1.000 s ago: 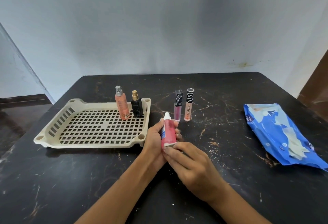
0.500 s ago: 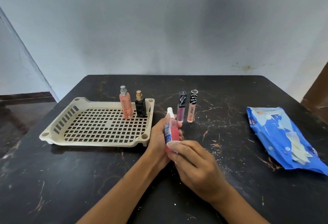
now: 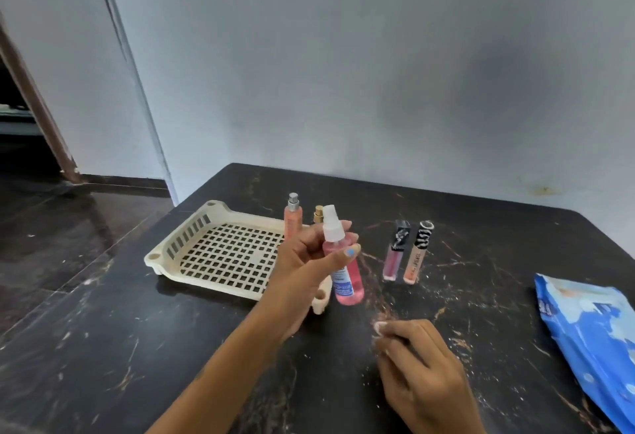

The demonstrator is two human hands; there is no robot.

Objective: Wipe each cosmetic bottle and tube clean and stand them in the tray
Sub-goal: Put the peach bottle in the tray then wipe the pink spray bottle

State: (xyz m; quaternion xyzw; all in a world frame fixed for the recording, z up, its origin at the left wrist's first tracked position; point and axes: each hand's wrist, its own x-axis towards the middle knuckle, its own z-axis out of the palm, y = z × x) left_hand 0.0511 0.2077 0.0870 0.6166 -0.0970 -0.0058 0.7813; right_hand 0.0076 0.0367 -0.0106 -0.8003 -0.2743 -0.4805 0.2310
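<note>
My left hand [image 3: 305,272] grips a pink spray bottle [image 3: 345,272] with a white nozzle, held tilted above the tray's near right corner. My right hand [image 3: 419,365] rests low on the table, apart from the bottle. Its fingers are pinched on a small white scrap of wipe [image 3: 379,326], mostly hidden. The cream slotted tray [image 3: 206,255] holds an upright orange bottle [image 3: 293,222] and a black bottle with a gold cap [image 3: 318,214], partly hidden behind my fingers. Two lip gloss tubes, one pink [image 3: 394,255] and one peach [image 3: 416,256], stand on the table right of the tray.
A blue pack of wipes [image 3: 591,341] lies at the right edge of the black marbled table [image 3: 103,347]. A white wall runs behind the table. To the left the table ends over a dark floor and a doorway.
My left hand has lifted the pink bottle up and toward the tray. My right hand has come off the bottle and dropped to the table. The camera has swung left.
</note>
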